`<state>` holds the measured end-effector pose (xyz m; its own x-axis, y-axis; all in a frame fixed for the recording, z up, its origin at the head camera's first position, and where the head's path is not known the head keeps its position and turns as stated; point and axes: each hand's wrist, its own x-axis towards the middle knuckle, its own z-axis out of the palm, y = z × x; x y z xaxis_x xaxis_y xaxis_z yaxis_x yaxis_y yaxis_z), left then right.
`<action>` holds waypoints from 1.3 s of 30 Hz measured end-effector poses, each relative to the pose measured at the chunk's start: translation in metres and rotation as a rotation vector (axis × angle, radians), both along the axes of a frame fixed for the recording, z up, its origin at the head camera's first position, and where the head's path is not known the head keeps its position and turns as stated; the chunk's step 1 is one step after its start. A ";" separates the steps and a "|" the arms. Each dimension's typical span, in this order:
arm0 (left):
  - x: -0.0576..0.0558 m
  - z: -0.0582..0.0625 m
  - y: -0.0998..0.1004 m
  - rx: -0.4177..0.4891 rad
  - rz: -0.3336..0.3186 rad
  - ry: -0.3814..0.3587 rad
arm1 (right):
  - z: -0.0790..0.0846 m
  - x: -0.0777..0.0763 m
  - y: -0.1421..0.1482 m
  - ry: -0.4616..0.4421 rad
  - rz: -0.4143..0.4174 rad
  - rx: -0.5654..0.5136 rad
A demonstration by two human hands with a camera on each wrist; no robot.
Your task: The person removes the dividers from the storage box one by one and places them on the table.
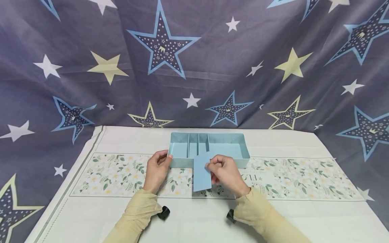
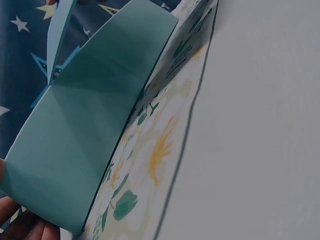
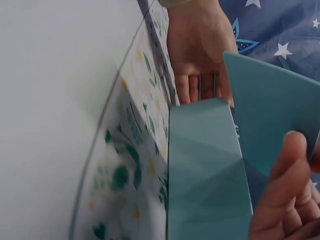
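A light blue-green storage box [image 1: 182, 163] stands on the table, with upright dividers [image 1: 198, 145] in its left and middle part and a wide compartment on the right. My left hand [image 1: 157, 168] holds the box's left front corner; in the left wrist view its fingers [image 2: 32, 227] lie against the end wall. With thumb and fingers, my right hand [image 1: 226, 172] pinches a flat blue divider panel [image 1: 201, 175] by its right edge. That panel is tilted in front of the box and covers part of its front wall. It also shows large in the right wrist view, as a panel [image 3: 270, 105] above the box.
Beneath the box a long floral mat [image 1: 115, 175] with printed letters runs across the white tablecloth [image 1: 194, 219]. A dark star-patterned curtain [image 1: 194, 87] hangs behind and on both sides. Small black objects [image 1: 164, 213] sit at the cuffs.
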<state>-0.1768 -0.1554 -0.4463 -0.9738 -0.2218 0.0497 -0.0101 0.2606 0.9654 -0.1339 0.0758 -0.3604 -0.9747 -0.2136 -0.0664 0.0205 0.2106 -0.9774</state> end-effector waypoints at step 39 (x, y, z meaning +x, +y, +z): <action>0.001 0.004 -0.001 0.035 -0.007 -0.015 | -0.067 0.001 -0.045 -0.118 0.103 -0.005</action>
